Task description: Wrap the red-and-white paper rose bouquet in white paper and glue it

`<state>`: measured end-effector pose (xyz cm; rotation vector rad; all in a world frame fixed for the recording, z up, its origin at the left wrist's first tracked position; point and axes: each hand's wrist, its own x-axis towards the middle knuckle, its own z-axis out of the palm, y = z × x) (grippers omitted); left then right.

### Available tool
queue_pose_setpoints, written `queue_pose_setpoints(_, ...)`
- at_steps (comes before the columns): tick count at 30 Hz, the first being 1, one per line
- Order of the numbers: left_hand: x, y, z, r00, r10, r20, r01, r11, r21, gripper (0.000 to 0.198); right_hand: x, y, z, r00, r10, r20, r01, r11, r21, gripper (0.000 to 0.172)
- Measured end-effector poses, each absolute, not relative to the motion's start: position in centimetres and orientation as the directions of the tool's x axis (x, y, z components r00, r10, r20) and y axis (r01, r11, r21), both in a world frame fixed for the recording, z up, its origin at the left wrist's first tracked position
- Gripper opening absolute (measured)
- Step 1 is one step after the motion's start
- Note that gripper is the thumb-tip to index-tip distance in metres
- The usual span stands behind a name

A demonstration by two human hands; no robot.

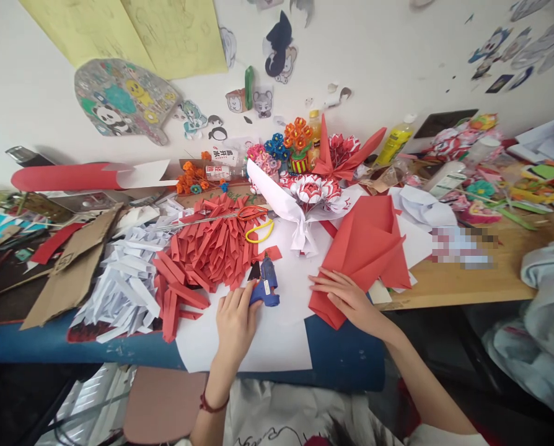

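Low over the white paper [240,344], my left hand [235,316] has its fingers wrapped round the handle of a blue glue gun [270,285]. The nozzle points away from me, towards a small red paper scrap [271,252]. My right hand [349,298] lies flat with fingers stretched out on a folded sheet of red paper [367,238]. Just beyond both hands, a bouquet of red-and-white paper flowers [314,193] rests in a white paper wrap [300,238]. Scissors with orange and yellow handles [259,233] lie beside the pile of red folded strips [212,244].
White paper strips [121,272] are heaped at the left, next to a cardboard piece [75,266]. Paper flowers [298,139] and a yellow bottle [396,139] stand along the wall. A person's grey sleeve [549,272] is at the far right.
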<state>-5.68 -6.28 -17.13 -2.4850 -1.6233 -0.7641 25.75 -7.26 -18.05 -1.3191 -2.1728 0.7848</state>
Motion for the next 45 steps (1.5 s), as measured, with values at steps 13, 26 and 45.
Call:
queue_pose_setpoints(13, -4.7, -4.4, -18.0, 0.377, 0.865, 0.331, 0.914, -0.406, 0.02, 0.038, 25.3, -7.3, -18.0, -0.406, 0.9, 0.159, 0.652, 0.408, -0.639, 0.035)
queue_pose_setpoints(26, -3.5, -7.4, -15.7, 0.32, 0.801, 0.507, 0.908, -0.413, 0.078, 0.042, 25.6, -7.2, -18.1, -0.478, 0.875, 0.075, 0.671, 0.419, -0.612, 0.081)
queue_pose_setpoints(45, 4.7, -9.5, -18.6, 0.808, 0.538, 0.24, 0.546, -0.837, 0.04, 0.058, 25.5, -8.3, -18.8, 0.062, 0.964, 0.257, 0.444, 0.204, -0.873, 0.031)
